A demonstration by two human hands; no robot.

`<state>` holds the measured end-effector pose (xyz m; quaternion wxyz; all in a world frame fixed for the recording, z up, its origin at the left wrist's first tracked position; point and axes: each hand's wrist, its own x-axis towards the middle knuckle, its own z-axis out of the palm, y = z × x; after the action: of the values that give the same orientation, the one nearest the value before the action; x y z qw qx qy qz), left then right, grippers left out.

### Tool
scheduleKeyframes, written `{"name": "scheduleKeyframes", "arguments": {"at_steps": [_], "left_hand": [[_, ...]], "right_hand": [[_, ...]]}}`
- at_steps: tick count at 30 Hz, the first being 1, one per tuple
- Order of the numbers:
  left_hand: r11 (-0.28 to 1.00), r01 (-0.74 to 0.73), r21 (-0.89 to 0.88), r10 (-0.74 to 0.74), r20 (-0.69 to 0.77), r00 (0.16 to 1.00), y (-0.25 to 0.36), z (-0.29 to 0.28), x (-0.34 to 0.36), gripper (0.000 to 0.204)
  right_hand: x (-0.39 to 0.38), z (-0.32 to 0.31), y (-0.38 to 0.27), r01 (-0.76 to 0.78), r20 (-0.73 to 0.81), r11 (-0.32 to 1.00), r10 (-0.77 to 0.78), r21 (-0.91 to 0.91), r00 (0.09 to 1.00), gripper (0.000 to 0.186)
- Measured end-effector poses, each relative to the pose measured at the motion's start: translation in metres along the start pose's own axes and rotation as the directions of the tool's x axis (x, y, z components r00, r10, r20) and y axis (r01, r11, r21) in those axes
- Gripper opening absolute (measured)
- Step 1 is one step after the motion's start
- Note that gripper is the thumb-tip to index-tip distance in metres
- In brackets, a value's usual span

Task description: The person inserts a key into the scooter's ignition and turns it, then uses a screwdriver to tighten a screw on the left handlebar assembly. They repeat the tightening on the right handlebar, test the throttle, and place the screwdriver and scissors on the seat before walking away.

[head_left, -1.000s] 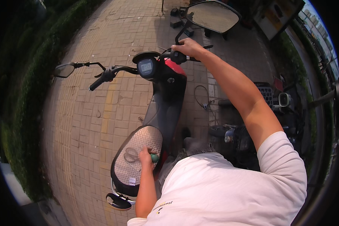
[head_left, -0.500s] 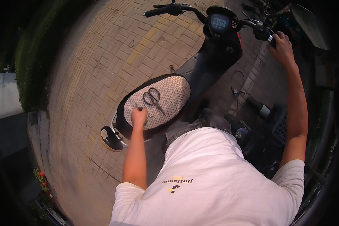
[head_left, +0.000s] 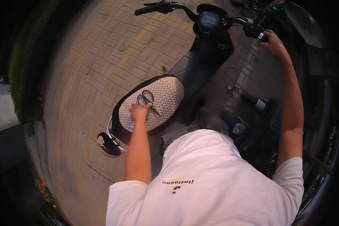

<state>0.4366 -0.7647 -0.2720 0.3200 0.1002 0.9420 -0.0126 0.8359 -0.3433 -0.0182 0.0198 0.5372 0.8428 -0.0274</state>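
The fisheye view looks down — from head height.

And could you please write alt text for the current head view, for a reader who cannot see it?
Seen from above, a person's left hand is at a pair of scissors on the pale patterned seat of a scooter. The right hand holds the right handlebar grip. Brick paving lies beneath.

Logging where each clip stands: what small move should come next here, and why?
Probably close the left hand on the scissors at their handle end: the hand overlaps that end on the patterned seat cover, the tips lie free to its right, and the right hand is at the right handlebar grip. Whether the scissors are already gripped is unclear.
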Motion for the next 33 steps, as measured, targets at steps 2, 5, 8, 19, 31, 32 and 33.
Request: {"name": "scheduleKeyframes", "arguments": {"at_steps": [2, 5, 8, 19, 31, 32, 33], "left_hand": [[0.996, -0.078, -0.037, 0.079, 0.033, 0.996, -0.019, 0.004, 0.001, 0.081], [0.981, -0.111, -0.158, 0.107, -0.037, 0.994, -0.033, 0.013, 0.007, 0.069], [0.983, -0.052, -0.177, 0.039, -0.073, 0.997, -0.025, 0.019, 0.026, 0.071], [0.942, -0.161, -0.294, 0.131, -0.12, 0.984, -0.024, 0.012, 0.027, 0.074], [0.862, -0.295, -0.412, 0.251, -0.158, 0.955, -0.02, 0.044, 0.054, 0.076], [0.866, -0.281, -0.413, 0.242, -0.146, 0.959, -0.018, 0.034, 0.039, 0.077], [0.87, -0.267, -0.414, 0.232, -0.133, 0.964, -0.016, 0.024, 0.023, 0.078]], "right_hand": [[-0.009, 0.004, 0.005, 0.02, -0.072, 1.0, -0.02, -0.002, 0.997, 0.065], [-0.016, -0.011, -0.022, -0.061, 0.016, 0.998, 0.06, 0.032, 0.998, 0.066], [-0.007, -0.012, -0.02, -0.017, 0.075, 0.998, 0.022, -0.063, 0.997, 0.068], [0.007, -0.014, -0.048, -0.031, -0.117, 0.891, 0.094, 0.454, 0.989, 0.098], [0.043, -0.013, -0.049, 0.032, -0.286, 0.941, 0.07, 0.337, 0.956, 0.045], [0.043, -0.012, -0.046, 0.007, -0.285, 0.948, 0.088, 0.318, 0.954, 0.045], [0.044, -0.009, -0.043, -0.018, -0.285, 0.954, 0.107, 0.298, 0.953, 0.044]]}}
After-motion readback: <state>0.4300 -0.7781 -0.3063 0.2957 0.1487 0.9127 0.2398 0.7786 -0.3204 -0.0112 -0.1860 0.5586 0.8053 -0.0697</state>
